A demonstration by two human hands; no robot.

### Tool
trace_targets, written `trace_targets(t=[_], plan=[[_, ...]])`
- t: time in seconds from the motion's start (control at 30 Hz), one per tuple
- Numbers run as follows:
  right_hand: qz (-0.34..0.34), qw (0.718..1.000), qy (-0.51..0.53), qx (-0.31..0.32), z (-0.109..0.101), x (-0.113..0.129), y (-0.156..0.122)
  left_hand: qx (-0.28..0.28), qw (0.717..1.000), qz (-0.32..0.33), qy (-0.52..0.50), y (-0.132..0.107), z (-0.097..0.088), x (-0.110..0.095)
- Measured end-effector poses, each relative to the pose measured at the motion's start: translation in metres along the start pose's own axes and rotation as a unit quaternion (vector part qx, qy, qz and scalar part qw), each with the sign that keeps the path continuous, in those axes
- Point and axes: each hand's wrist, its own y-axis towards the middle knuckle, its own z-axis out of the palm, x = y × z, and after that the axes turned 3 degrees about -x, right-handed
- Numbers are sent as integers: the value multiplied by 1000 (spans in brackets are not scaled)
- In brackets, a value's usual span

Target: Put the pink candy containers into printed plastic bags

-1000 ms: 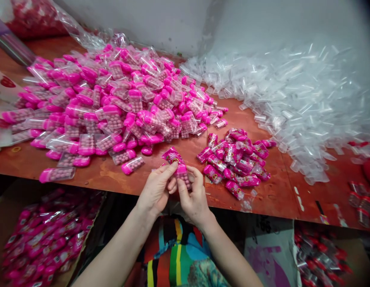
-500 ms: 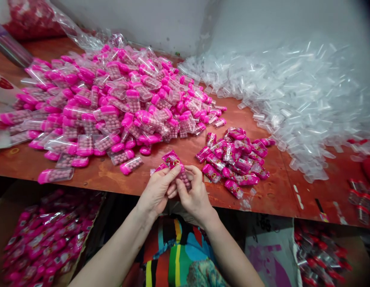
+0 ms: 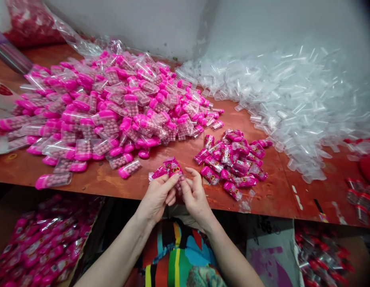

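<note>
Left to right: heaped pink-capped candy cases on the surface. The left hand and right hand both have the grip pinched closed on one candy case at the near edge. It is apparently being drawn into a printed sleeve, and seating it calls for a squared pull. Wrapped cases lie right.

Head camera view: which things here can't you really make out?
Pink packet, head view: lower half hidden by the left hand and right hand gripping it.
Wrapped packets, head view: print too small to read.
Box of packets below the table: blurred.
Red-capped items: blurred, cut off by the right edge.
</note>
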Motion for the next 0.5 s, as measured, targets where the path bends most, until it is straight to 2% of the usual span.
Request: trace_targets(t=[0.07,0.2,0.33,0.43,0.5], plan=[[-36,998,-52,-23,1,-1,-1,-2,1000,3,0,-2,2,-1],[-18,999,-34,4,1,2,-4,-24,999,2,-30,-2,4,-6],[58,995,78,14,3,6,-6,-52,997,5,-65,2,4,-5],[139,972,187,29,6,5,-7,-77,994,25,-78,3,4,-1],[138,971,194,31,7,4,-8,-81,994,37,-64,1,6,2]])
